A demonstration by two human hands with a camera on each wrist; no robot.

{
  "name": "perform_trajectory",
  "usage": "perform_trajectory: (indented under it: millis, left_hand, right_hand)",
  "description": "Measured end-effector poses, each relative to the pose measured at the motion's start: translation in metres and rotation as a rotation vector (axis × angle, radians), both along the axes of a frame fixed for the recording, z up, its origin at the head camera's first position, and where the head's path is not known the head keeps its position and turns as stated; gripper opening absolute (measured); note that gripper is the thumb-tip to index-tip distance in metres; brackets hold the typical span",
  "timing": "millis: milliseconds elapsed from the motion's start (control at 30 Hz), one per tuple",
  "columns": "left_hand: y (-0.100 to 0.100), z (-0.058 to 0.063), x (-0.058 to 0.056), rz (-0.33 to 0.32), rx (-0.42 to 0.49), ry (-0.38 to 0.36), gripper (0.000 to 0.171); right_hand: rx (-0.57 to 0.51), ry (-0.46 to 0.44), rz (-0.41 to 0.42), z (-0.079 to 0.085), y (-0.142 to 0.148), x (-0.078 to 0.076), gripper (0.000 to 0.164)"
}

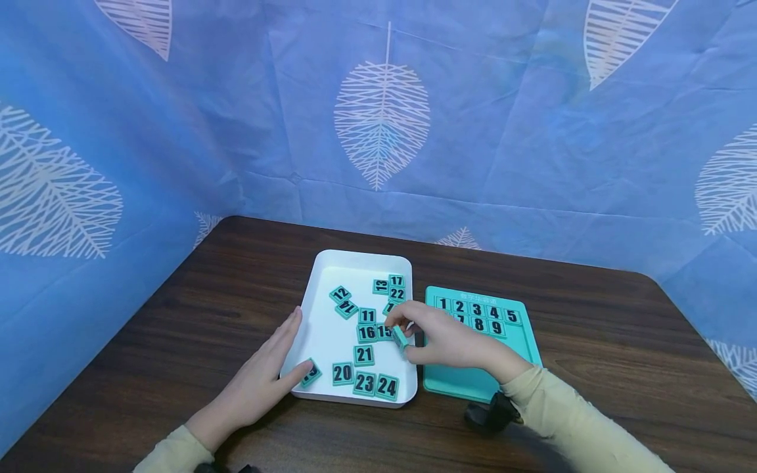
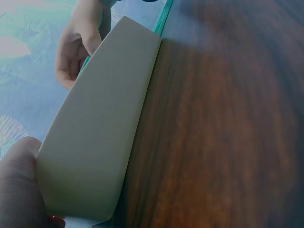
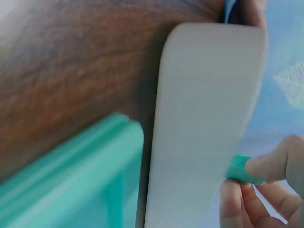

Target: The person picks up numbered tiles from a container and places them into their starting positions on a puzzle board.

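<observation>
My right hand (image 1: 440, 335) pinches a teal number tile (image 1: 399, 337) between thumb and fingers, over the right side of a white tray (image 1: 337, 263). In the right wrist view the same tile (image 3: 241, 169) shows edge-on beside the tray wall (image 3: 204, 114). My left hand (image 1: 260, 374) rests along the tray's left edge, its fingers straight and its thumb reaching over the rim onto a tile (image 1: 311, 376) in the near left corner. Several tiles with black numbers lie loose in the tray, among them 11 (image 1: 367, 316), 21 (image 1: 363, 355) and 20 (image 1: 342, 374).
Right of the tray lies a teal puzzle board (image 1: 461, 381), tiles 1 to 5 in its top row and 8 and 9 visible below. Both stand on a dark wooden table (image 1: 195, 335). A blue cloth (image 1: 503, 131) with white leaf prints hangs behind.
</observation>
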State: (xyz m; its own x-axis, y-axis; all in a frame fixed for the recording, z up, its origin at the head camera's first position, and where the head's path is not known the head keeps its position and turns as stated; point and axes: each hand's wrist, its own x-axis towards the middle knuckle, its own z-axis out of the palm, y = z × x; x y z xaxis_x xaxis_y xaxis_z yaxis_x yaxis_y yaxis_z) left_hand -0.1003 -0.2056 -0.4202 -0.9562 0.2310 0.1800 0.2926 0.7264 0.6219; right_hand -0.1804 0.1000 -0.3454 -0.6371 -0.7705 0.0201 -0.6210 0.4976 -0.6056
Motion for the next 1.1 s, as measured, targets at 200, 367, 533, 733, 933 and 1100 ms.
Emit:
perform_trajectory:
  millis: [200, 367, 533, 733, 933, 1100]
  left_hand:
    - [0.000, 0.000, 0.000, 0.003, -0.004, -0.001, 0.078]
    - [-0.001, -0.001, 0.000, 0.005, -0.007, 0.000, 0.079]
    - [-0.001, -0.001, -0.001, 0.004, -0.003, -0.003, 0.079]
    - [-0.001, -0.001, -0.001, 0.002, 0.002, -0.005, 0.078]
    - [0.000, 0.000, -0.001, 0.007, -0.003, -0.011, 0.078]
    - [0.000, 0.000, -0.001, 0.007, 0.001, -0.010, 0.078]
  right_hand:
    - [-0.021, -0.024, -0.072, 0.006, 0.020, -0.001, 0.036]
    - [-0.045, -0.012, -0.165, 0.008, 0.041, 0.000, 0.033]
    - [-0.028, 0.033, -0.230, 0.006, 0.071, -0.004, 0.036]
    - [0.022, 0.053, -0.285, 0.008, 0.114, -0.009, 0.038]
    - [0.074, -0.128, -0.225, 0.004, 0.144, -0.013, 0.035]
    - [0.079, -0.244, -0.123, -0.005, 0.153, -0.014, 0.035]
